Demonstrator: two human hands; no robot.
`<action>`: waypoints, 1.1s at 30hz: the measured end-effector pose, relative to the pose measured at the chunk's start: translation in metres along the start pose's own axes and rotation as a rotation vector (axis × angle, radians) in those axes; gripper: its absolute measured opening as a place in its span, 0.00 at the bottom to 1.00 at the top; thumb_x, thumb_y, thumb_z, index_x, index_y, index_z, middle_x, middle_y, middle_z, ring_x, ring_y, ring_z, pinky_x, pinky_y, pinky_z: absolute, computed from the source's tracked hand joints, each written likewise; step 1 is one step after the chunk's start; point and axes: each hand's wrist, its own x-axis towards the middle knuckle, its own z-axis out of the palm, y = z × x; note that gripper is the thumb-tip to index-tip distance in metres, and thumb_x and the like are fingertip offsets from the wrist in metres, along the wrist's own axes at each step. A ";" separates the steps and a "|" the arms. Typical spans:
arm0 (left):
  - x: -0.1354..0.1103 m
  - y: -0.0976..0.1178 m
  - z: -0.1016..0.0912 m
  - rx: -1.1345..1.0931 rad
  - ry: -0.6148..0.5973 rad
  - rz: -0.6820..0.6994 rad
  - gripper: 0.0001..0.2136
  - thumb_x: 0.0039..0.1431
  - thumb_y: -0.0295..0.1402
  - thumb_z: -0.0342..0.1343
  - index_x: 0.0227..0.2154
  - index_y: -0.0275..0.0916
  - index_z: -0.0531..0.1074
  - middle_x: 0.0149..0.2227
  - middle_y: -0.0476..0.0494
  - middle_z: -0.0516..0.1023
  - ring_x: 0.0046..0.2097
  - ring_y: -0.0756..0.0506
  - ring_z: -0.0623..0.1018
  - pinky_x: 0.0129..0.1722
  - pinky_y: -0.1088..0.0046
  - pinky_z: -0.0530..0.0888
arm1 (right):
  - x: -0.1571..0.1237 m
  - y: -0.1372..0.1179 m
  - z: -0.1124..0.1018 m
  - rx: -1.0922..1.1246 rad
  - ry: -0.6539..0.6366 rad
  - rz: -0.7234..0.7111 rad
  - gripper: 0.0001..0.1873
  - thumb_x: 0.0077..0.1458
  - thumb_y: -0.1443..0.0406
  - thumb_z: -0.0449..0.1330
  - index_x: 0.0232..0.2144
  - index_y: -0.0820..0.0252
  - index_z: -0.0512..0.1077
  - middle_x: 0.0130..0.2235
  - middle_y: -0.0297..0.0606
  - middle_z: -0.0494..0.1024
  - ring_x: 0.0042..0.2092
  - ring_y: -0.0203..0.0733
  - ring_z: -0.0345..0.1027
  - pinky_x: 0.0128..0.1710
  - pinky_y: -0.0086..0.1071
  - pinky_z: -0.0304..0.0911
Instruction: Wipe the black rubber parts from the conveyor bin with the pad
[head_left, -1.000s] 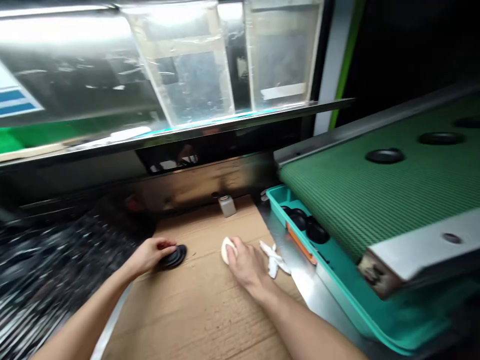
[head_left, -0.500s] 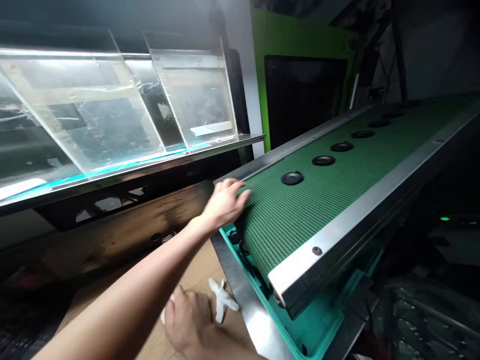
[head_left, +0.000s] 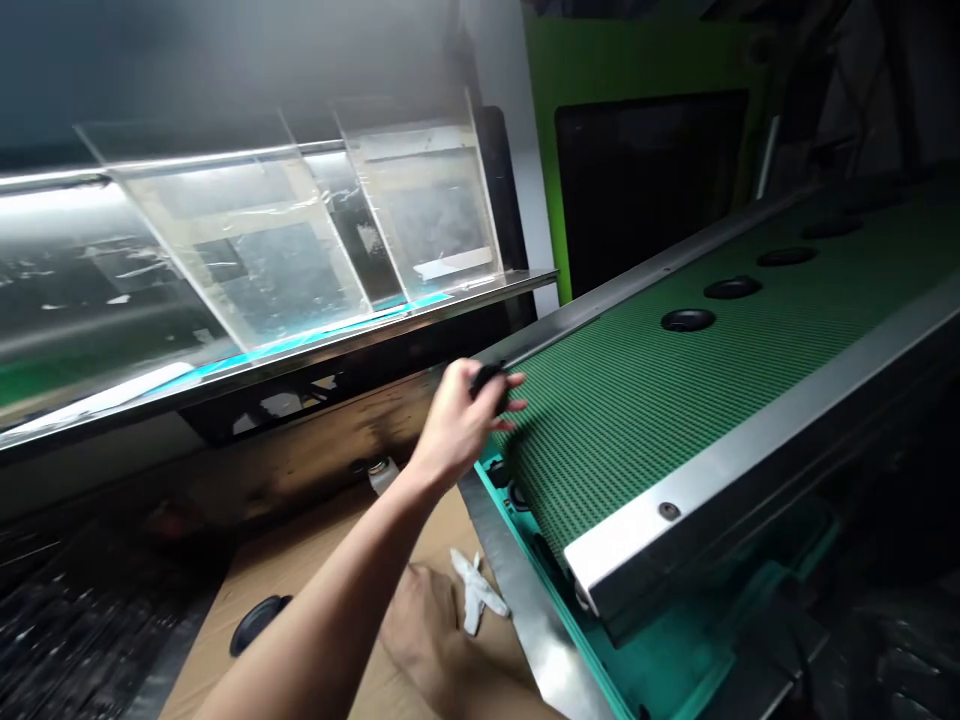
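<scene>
The green belt (head_left: pixel 615 420) leaves room to pass between its near edge and the black discs (head_left: pixel 688 320), the left hand (head_left: pixel 463 415) blocking its near left corner.

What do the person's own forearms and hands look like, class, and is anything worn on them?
The left hand is bare, slightly blurred, with no glove visible. The slender left forearm shows no sleeve, watch or bracelet. The right hand, partly hidden, is ungloved where it shows; the visible right forearm has no sleeve either.
</scene>
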 end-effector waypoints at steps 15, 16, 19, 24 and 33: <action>-0.238 -0.145 -0.158 -0.824 0.677 -0.362 0.16 0.65 0.38 0.44 0.52 0.42 0.67 0.45 0.39 0.77 0.40 0.45 0.79 0.39 0.68 0.76 | -0.024 -0.023 0.008 0.296 0.079 -0.155 0.21 0.65 0.57 0.44 0.56 0.56 0.62 0.46 0.41 0.77 0.44 0.41 0.72 0.41 0.28 0.63; -0.238 -0.143 -0.156 -0.899 0.642 -0.377 0.16 0.64 0.36 0.45 0.52 0.41 0.68 0.47 0.39 0.76 0.44 0.44 0.78 0.44 0.66 0.75 | -0.026 -0.025 0.009 0.248 0.039 -0.164 0.22 0.64 0.56 0.45 0.56 0.55 0.62 0.44 0.40 0.78 0.43 0.42 0.73 0.40 0.28 0.63; -0.238 -0.139 -0.149 -1.062 0.524 -0.393 0.16 0.63 0.34 0.47 0.52 0.38 0.69 0.51 0.38 0.74 0.51 0.42 0.75 0.53 0.62 0.71 | -0.025 -0.030 0.009 -0.035 -0.017 -0.059 0.24 0.64 0.53 0.45 0.58 0.51 0.63 0.38 0.42 0.79 0.39 0.47 0.74 0.38 0.33 0.64; -0.241 -0.143 -0.143 -1.142 0.535 -0.360 0.16 0.63 0.33 0.47 0.51 0.39 0.70 0.53 0.39 0.73 0.54 0.42 0.73 0.55 0.60 0.69 | -0.023 -0.036 0.012 -0.167 0.005 0.023 0.27 0.65 0.51 0.39 0.60 0.48 0.61 0.38 0.43 0.79 0.38 0.50 0.74 0.36 0.36 0.63; -0.245 -0.152 -0.141 -1.137 0.486 -0.436 0.18 0.64 0.39 0.46 0.50 0.34 0.71 0.52 0.36 0.75 0.55 0.40 0.72 0.57 0.61 0.68 | -0.022 -0.037 0.022 -0.259 -0.016 -0.001 0.27 0.64 0.49 0.40 0.61 0.46 0.60 0.37 0.44 0.79 0.36 0.51 0.74 0.37 0.39 0.62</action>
